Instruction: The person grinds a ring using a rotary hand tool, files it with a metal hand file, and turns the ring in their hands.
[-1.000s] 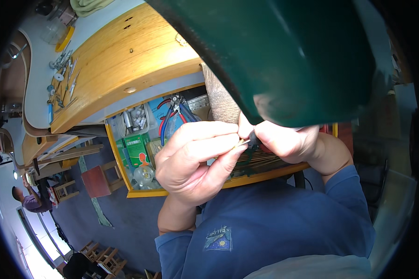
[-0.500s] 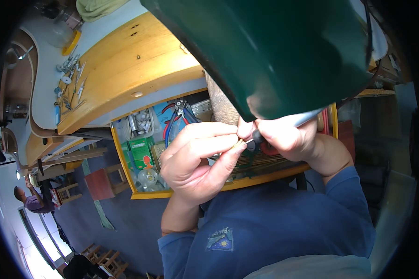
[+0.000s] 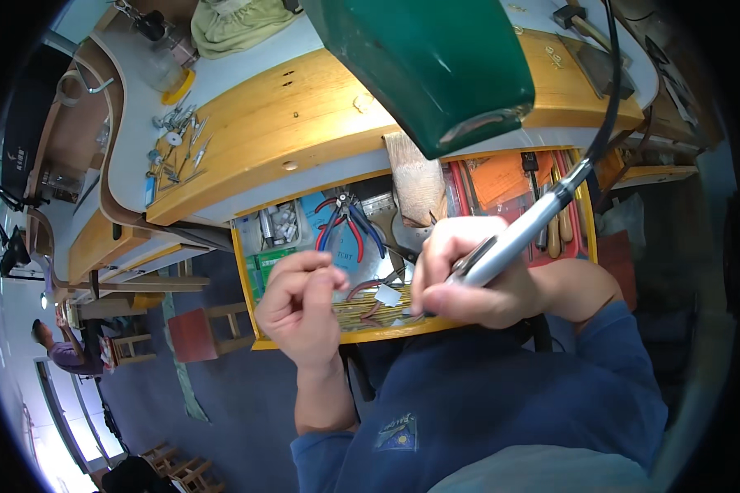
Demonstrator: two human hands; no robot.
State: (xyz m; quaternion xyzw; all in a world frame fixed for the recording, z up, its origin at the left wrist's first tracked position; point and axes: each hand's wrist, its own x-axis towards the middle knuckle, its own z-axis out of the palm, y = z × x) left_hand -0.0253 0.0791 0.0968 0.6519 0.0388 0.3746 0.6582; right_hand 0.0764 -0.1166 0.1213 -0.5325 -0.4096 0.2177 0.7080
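Fingers of right hand [image 3: 469, 279] wrap slim, rigid silver metal handpiece [image 3: 522, 234] mid-barrel, probably light; left hand [image 3: 300, 308] curled closed, contents unseen.

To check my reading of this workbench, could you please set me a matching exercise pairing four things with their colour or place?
Things:
1. lamp shade
2. pliers
3. handpiece
4. cloth

Descriptions:
a. red and blue handles, lying in the drawer
b. dark green, above the bench
c. pale green, crumpled at the bench's far edge
d. silver, held in the right hand

Pairs: 1-b, 2-a, 3-d, 4-c
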